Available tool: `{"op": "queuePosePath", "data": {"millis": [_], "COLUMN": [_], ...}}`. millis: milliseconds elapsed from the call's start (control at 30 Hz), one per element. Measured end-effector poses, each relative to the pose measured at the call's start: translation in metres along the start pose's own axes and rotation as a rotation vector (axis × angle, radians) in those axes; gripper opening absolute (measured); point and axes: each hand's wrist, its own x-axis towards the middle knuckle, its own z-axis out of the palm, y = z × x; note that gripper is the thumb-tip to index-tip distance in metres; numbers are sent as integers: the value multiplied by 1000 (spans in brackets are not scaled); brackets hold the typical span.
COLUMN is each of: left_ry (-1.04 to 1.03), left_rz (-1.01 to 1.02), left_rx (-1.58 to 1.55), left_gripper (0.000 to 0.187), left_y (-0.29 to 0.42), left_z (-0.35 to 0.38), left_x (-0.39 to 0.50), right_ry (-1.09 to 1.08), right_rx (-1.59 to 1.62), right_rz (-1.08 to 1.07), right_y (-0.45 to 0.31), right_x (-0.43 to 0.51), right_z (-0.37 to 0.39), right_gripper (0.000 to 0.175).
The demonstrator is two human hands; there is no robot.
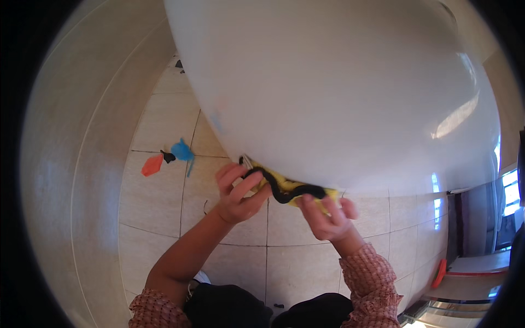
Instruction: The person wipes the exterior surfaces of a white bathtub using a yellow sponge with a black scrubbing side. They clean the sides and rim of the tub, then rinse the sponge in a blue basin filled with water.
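Observation:
Both of my hands grip a piece of yellow fabric [283, 184] with a wavy black band along it. It is bunched at the near edge of a large, glossy white panel [328, 98]. My left hand [240, 197] pinches its left end, beside a small pale, shiny strip [246, 161] whose kind I cannot tell. Fingers of my right hand [328, 217] close on the right end, blurred a little by motion. Whether the fabric is fixed to the panel or only touches it cannot be seen.
On the tiled floor [229, 266] to the left lie a blue scrap [182, 150], a black scrap [168, 156] and an orange-red scrap [152, 165]. A tiled wall [90, 172] rises at the left. A red object [439, 274] stands at the right, near a low shelf [478, 262].

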Motion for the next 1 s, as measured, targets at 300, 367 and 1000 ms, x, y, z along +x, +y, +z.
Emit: {"op": "queuePosePath", "data": {"millis": [300, 367, 1000], "left_ry": [-161, -10, -66], "left_rz": [-104, -92, 290], "left_rx": [85, 49, 306], "left_gripper": [32, 26, 30], "left_y": [16, 34, 58], "left_z": [11, 17, -7], "left_x": [-48, 2, 155], "right_ry": [-41, 2, 360], "right_rx": [35, -15, -73], "right_rz": [41, 137, 520], "right_y": [-23, 3, 80], "right_x": [-37, -19, 45], "right_z": [20, -10, -49], "right_gripper": [19, 19, 26]}}
